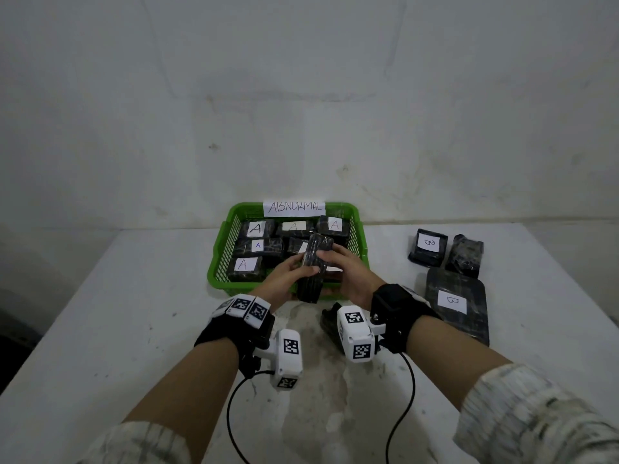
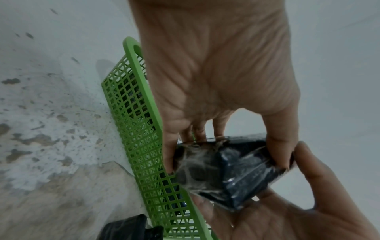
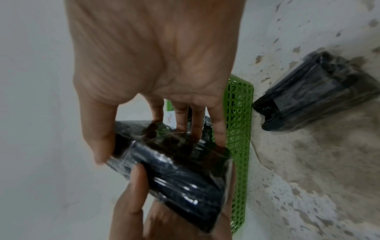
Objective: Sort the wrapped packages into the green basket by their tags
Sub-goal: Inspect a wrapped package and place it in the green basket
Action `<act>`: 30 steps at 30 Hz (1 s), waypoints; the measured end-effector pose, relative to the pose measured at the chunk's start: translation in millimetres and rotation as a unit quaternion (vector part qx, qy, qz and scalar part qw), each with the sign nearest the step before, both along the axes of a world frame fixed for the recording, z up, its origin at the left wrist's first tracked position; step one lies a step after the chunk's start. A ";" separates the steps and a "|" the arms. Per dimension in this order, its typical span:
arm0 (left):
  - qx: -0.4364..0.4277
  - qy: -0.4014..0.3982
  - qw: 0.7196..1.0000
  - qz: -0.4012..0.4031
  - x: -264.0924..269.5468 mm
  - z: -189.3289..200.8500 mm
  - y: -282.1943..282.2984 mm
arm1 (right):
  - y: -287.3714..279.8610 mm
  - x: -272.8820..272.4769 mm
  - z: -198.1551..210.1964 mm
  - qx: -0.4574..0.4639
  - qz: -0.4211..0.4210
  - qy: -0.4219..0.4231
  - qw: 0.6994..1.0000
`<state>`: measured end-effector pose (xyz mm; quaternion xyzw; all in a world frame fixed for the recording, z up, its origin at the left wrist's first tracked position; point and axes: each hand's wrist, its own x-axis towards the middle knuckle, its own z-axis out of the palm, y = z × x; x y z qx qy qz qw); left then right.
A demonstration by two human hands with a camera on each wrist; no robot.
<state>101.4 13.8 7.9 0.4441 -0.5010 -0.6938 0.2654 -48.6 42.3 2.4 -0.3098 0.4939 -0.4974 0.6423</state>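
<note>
Both hands are on one black wrapped package (image 1: 314, 267), held up just over the near edge of the green basket (image 1: 219, 262). Left hand (image 1: 288, 279) has it from the left with the thumb across the top face and the fingers curled underneath; right hand (image 1: 348, 272) has it from the right, fingers clamped round the far end. No tag shows on the held package in any view, so I can't tell which letter it carries.

The head view is the only one that gives the layout: the basket sits at the back of the white table (image 1: 100, 313) against the wall, with a paper sign reading ABNORMAL (image 1: 294, 207) on its far rim and a bunch of black packages tagged A (image 1: 244, 266) already inside. Off to the right on the table are two packages tagged B, a small one (image 1: 428, 246) and a big flat one (image 1: 457, 304), plus an untagged-looking bundle (image 1: 466, 254) beside the small one. Another dark package (image 1: 330, 324) lies on the table near the right wrist.

The left wrist view shows what the head camera can't: the underside of the grip, with the left fingers (image 2: 200, 131) pressed into the shiny wrap and the right thumb meeting the package's corner. It also shows the basket's mesh side wall up close.

The right wrist view shows the right fingers (image 3: 180, 116) spread along the package's end, the left thumb lying on its face, and part of the sign behind it.
</note>
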 end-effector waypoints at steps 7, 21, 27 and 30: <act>0.004 0.017 1.000 -0.018 3.7 -1.1 2.5 | 5.6 -0.9 -3.3 -0.014 0.007 0.002 1.000; 0.017 0.027 0.999 0.010 1.1 -8.3 -0.1 | 8.1 1.2 -6.4 -0.006 0.022 0.016 1.000; 0.028 0.022 0.999 0.002 3.6 -12.0 2.5 | 6.2 3.4 -17.8 0.018 0.028 0.014 0.999; 0.024 0.026 0.999 0.008 4.9 -11.3 2.4 | 5.5 7.1 -17.8 0.018 0.047 0.026 0.998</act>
